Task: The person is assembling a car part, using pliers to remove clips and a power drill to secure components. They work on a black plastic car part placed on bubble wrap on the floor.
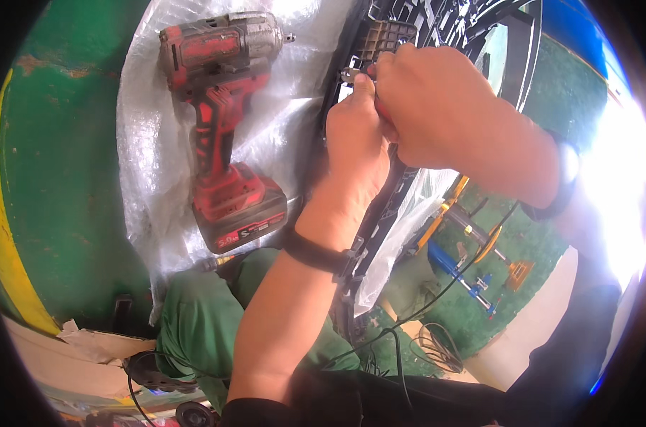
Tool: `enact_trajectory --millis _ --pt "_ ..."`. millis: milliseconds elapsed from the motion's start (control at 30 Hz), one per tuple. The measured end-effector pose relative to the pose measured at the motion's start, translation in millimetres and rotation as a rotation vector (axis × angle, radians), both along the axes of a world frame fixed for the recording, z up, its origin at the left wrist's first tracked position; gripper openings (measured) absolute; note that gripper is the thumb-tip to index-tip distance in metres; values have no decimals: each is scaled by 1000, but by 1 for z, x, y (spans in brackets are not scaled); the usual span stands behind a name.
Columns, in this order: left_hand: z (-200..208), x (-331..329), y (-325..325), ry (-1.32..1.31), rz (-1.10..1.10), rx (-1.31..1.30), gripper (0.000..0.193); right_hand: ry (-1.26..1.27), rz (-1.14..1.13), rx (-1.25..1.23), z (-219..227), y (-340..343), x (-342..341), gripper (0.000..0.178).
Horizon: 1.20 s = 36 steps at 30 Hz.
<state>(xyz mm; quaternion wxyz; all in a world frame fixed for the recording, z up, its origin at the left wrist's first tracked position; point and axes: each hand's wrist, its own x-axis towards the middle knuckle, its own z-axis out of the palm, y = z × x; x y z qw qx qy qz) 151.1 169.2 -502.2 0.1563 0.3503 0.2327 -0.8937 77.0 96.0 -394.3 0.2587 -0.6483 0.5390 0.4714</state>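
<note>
My right hand (pixel 437 107) is closed around a red-handled tool (pixel 382 109); most of it is hidden by my fingers, so its kind does not show. Pressed close beside it, my left hand (pixel 357 135) has its thumb up against a small metal clip (pixel 348 75). Its other fingers are curled under and out of sight. Both hands are at the edge of a long black plastic frame (pixel 388 203), like a vehicle grille. A brownish gridded piece (pixel 387 37) sits on the frame just beyond my hands.
A red and black cordless impact wrench (pixel 220 121) lies to the left on clear plastic wrapping (pixel 145 156). On the green floor (pixel 67 185) at right are a blue and orange metal tool (pixel 472 281) and a coiled cable (pixel 437 349). A cardboard piece (pixel 67 356) lies lower left.
</note>
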Motion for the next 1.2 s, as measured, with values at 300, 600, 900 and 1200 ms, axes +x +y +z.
enact_trajectory --millis 300,600,900,1200 --pt "51 118 -59 -569 -525 -1244 39 37 -28 45 6 -3 -1 26" --pt "-68 187 -97 -1307 -785 -2230 23 56 -164 87 11 -4 3 22" --pt "-94 192 -89 -1384 -818 -2389 19 -12 -508 -14 9 -4 -17 22" --pt "-90 187 -97 -1391 -850 -2484 15 -808 -2236 -292 6 117 -43 46"
